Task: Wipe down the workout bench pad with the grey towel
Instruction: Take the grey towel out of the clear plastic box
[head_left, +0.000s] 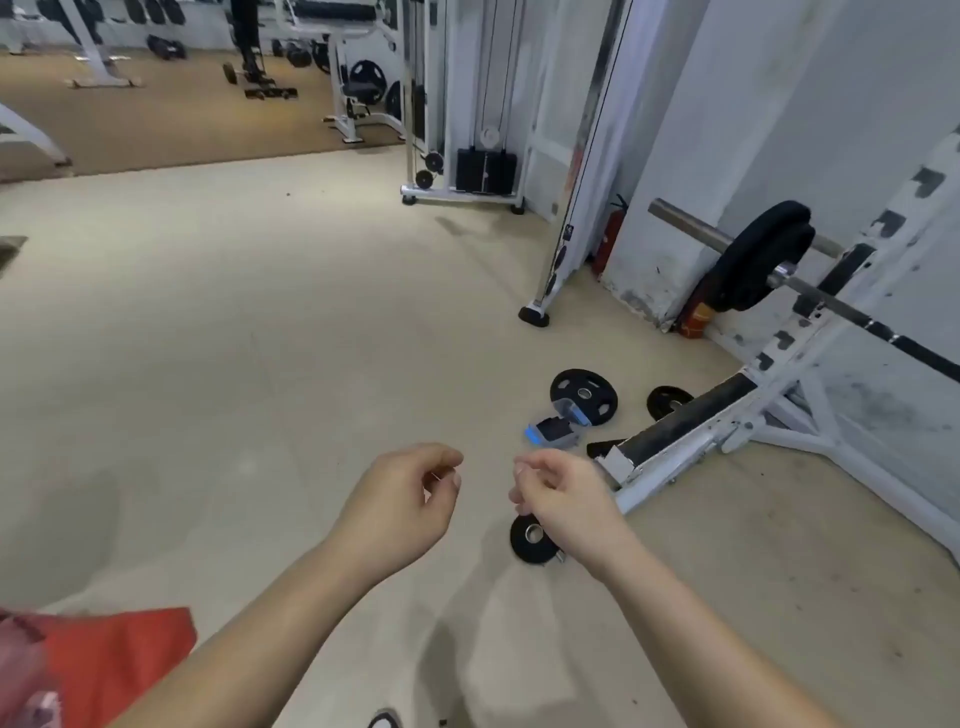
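My left hand (410, 499) and my right hand (561, 499) hang side by side over the beige gym floor, both with fingers loosely curled and nothing in them. No grey towel shows anywhere in view. The bench pad itself is out of sight; only a white bench rack frame (779, 395) with a loaded barbell (758, 260) stands at the right, about an arm's length beyond my right hand.
Black weight plates lie on the floor: one under my right wrist (530, 538), two more (584, 395) (667, 400) near the rack's foot, beside a small blue and black device (553, 431). A cable machine (467, 156) stands further back. Red fabric (114, 660) fills the bottom left.
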